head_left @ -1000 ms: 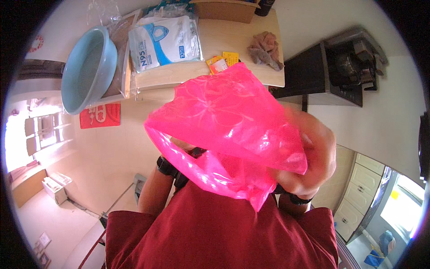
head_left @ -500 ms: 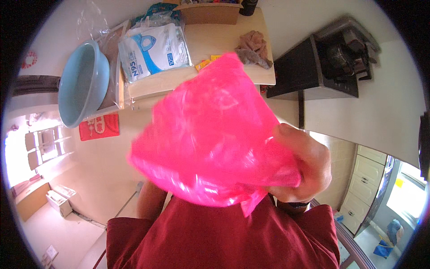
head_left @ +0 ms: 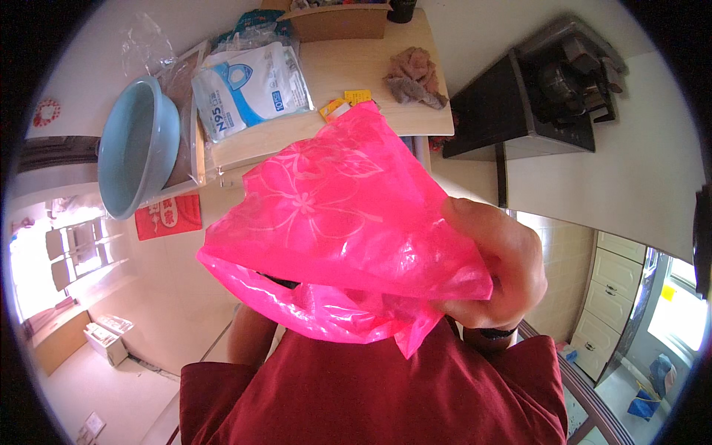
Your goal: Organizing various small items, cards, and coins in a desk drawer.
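A bright pink plastic bag with a pale flower print is held up before my chest. At its right corner my right hand is closed, the thumb on top and the fingers curled beneath the film. The bag's lower edge gapes, and a small dark patch, not clear enough to name, shows in the gap. My left forearm rises to the bag's lower left. The left hand itself is hidden by the pink film, so its fingers do not show.
Ahead stands a wooden table bearing a white-and-blue mask packet, yellow cards, a brown cloth and a cardboard box. A blue basin is at left. A black cabinet with pots stands right.
The bag has tilted and dropped slightly at its top and left; its lower edge now gapes wider and its flower print shows sharply. My right hand keeps its hold on the corner.
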### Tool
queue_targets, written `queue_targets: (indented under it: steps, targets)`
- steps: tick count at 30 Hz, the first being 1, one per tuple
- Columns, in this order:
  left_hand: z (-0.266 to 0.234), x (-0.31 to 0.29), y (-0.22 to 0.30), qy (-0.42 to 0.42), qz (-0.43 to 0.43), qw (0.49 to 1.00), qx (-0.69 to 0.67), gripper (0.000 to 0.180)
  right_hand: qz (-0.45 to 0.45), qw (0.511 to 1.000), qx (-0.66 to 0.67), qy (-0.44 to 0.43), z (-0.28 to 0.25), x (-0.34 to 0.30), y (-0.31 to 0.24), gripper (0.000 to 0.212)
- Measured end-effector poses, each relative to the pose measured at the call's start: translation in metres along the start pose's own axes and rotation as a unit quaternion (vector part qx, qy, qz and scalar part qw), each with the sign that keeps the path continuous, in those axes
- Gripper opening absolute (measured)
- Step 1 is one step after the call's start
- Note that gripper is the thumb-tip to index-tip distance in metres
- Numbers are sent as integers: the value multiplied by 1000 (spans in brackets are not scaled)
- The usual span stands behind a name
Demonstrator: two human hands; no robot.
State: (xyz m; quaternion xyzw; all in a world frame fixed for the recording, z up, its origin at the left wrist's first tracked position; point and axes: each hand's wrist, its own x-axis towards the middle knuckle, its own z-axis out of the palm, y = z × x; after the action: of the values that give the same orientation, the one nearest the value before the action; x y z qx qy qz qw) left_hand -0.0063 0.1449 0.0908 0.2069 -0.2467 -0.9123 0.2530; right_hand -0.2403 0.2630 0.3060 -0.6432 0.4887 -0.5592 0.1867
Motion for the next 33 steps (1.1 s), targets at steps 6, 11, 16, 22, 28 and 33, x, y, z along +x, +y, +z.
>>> queue_targets:
  steps: [6,11,16,22,28,33]
  targets:
    - [0,5,0,-5,-7,1000,-1,47,1,1000,6,4,0,0,2,53]
    - [0,13,0,-10,-15,1000,0,47,-77,994,12,71,9,5,5,52]
    - [0,21,-1,-19,-26,999,-1,47,-70,995,16,67,1,6,3,48]
    - [3,26,-1,-28,-32,999,-5,48,55,959,-150,-235,-25,9,-20,72]
    - [4,33,-4,-39,-31,999,-15,48,15,987,-156,-22,2,10,-10,61]
    - [3,35,-2,-41,-21,999,-20,48,9,990,-140,-26,5,16,-5,59]
